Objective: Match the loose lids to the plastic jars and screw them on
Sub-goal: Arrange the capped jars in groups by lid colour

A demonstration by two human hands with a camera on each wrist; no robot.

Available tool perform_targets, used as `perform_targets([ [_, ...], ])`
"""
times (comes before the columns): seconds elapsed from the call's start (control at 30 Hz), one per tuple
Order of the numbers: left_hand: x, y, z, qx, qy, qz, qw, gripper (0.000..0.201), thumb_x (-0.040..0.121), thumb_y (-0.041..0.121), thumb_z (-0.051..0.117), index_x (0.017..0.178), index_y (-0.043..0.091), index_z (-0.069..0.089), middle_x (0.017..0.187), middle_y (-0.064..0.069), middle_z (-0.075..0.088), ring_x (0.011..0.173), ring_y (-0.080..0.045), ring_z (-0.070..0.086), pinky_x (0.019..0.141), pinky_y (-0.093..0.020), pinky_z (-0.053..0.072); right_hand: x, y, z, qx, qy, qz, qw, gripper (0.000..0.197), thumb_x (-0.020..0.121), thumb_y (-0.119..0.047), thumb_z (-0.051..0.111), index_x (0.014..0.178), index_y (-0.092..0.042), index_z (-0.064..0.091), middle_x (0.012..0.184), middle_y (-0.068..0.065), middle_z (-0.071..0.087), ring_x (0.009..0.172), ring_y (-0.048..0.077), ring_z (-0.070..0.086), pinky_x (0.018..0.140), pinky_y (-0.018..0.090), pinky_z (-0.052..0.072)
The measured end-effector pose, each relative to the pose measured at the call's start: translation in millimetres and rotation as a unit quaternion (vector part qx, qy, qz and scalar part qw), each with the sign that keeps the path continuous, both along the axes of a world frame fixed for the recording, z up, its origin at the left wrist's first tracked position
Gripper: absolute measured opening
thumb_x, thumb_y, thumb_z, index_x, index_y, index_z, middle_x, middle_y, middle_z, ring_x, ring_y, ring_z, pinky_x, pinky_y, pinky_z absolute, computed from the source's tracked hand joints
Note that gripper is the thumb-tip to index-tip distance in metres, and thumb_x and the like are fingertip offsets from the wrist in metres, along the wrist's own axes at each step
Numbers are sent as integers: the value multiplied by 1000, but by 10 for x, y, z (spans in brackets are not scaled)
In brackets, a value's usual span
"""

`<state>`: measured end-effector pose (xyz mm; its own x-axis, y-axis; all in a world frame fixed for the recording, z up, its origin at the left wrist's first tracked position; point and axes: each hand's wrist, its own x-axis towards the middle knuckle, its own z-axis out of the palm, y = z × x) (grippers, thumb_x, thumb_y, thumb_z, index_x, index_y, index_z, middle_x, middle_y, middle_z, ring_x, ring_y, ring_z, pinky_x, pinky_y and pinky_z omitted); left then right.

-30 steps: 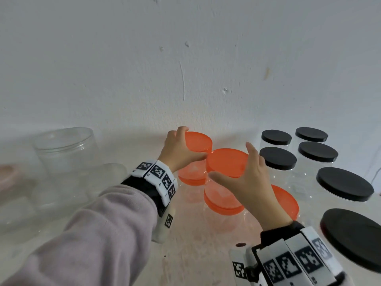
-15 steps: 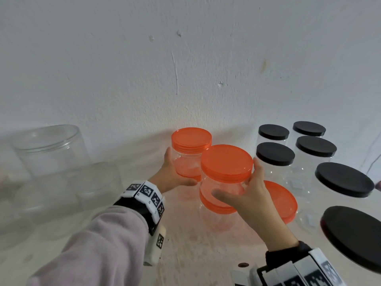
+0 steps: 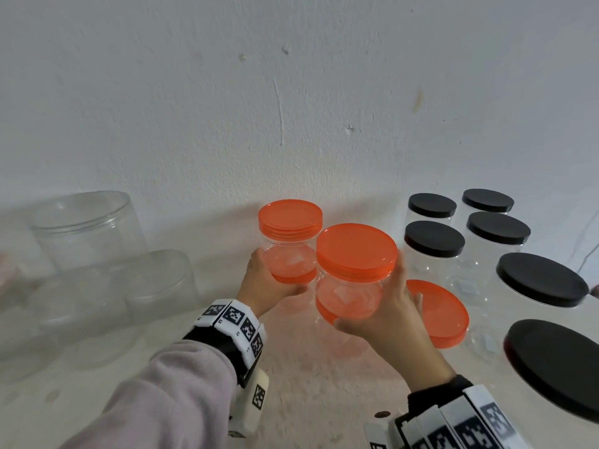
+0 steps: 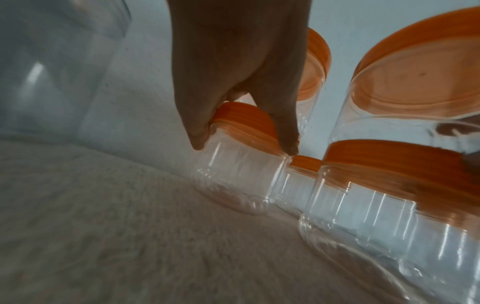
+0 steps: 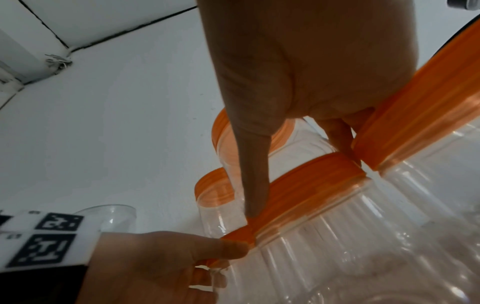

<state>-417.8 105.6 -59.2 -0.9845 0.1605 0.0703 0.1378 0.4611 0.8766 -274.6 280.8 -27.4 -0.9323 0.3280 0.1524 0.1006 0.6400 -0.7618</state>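
Note:
Two stacks of clear jars with orange lids stand by the wall. My left hand [image 3: 275,283] grips the small upper jar [image 3: 288,254] low on its body, just above the orange lid of the jar beneath [image 4: 244,117]; its own orange lid [image 3: 290,218] is on. My right hand [image 3: 379,303] wraps the wider upper jar [image 3: 350,286], whose orange lid [image 3: 356,251] is on. In the right wrist view my thumb [image 5: 253,185] lies across the lower jar's lid [image 5: 298,195].
A third orange-lidded jar [image 3: 444,312] sits right of my right hand. Several black-lidded jars [image 3: 434,238] fill the right side. Lidless clear jars [image 3: 87,228] stand at the left. The white wall [image 3: 291,108] is close behind.
Both hands have slid down from the orange lids to the jar bodies. The view has shifted slightly to the right.

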Motion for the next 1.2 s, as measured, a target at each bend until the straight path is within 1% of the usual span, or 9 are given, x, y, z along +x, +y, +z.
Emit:
perform_targets([
  [0.07, 61, -91, 2, -13, 10, 24, 1000, 103, 50, 36, 94, 134, 9, 40, 129, -9, 52, 119, -25, 53, 100, -45, 47, -7, -16, 1, 17, -3, -7, 1000, 143, 61, -33, 89, 149, -24, -22, 145, 5, 41, 142, 22, 26, 118, 43, -6],
  [0.23, 264, -312, -21, -27, 40, 92, 995, 102, 52, 34, 94, 133, 9, 38, 128, -5, 48, 115, -22, 52, 95, -36, 47, 1, -75, -17, 42, 10, -15, 999, 144, 60, -36, 90, 149, -22, -22, 145, 7, 40, 142, 23, 25, 117, 45, -4],
  [0.43, 479, -499, -31, 7, 58, 136, 989, 92, 56, 30, 92, 133, 8, 46, 128, -8, 54, 117, -24, 54, 98, -42, 47, -85, -220, -78, 48, 19, 9, 999, 143, 61, -37, 90, 150, -18, -21, 148, 10, 35, 142, 26, 23, 118, 43, -3],
  [0.5, 560, -515, -38, 12, 60, 159, 985, 94, 59, 28, 91, 134, 8, 39, 130, -8, 49, 118, -25, 51, 98, -40, 46, -139, -279, -111, 39, 12, 22, 999, 142, 62, -39, 89, 150, -17, -21, 151, 10, 32, 142, 26, 24, 121, 44, 3],
  [0.6, 639, -535, -37, 9, 58, 165, 985, 97, 64, 30, 89, 139, 3, 33, 134, -13, 47, 120, -28, 51, 100, -43, 46, -229, -358, -148, 8, -4, 39, 999, 140, 63, -38, 89, 151, -21, -19, 151, 9, 33, 138, 28, 31, 115, 46, 26],
  [0.7, 684, -562, -26, 22, 34, 173, 984, 103, 68, 35, 85, 144, 1, 24, 140, -15, 43, 124, -29, 49, 102, -44, 44, -335, -428, -158, -53, -10, 46, 997, 137, 62, -29, 91, 153, -24, -11, 151, 10, 30, 137, 29, 33, 107, 46, 36],
  [0.9, 707, -573, -26, 29, 34, 184, 982, 86, 78, 31, 78, 143, 3, 28, 139, -15, 43, 123, -28, 47, 98, -35, 41, -586, -470, -197, -93, -19, 46, 994, 114, 63, -24, 91, 149, -10, 18, 143, 9, 36, 129, 28, 41, 90, 31, 35],
  [1.0, 701, -559, -14, 16, 41, 195, 980, 78, 82, 28, 75, 141, 2, 31, 137, -15, 43, 123, -27, 45, 99, -32, 39, -706, -475, -183, -98, -35, 50, 993, 105, 63, -24, 91, 144, -6, 26, 138, 11, 40, 126, 27, 43, 89, 29, 35],
  [1.2, 672, -532, 10, 25, 39, 234, 971, 72, 85, 23, 72, 141, 0, 32, 136, -16, 43, 122, -26, 44, 89, -21, 30, -885, -536, -76, -78, -71, 50, 993, 96, 67, -25, 89, 139, -1, 31, 135, 13, 41, 122, 28, 46, 88, 32, 40],
])
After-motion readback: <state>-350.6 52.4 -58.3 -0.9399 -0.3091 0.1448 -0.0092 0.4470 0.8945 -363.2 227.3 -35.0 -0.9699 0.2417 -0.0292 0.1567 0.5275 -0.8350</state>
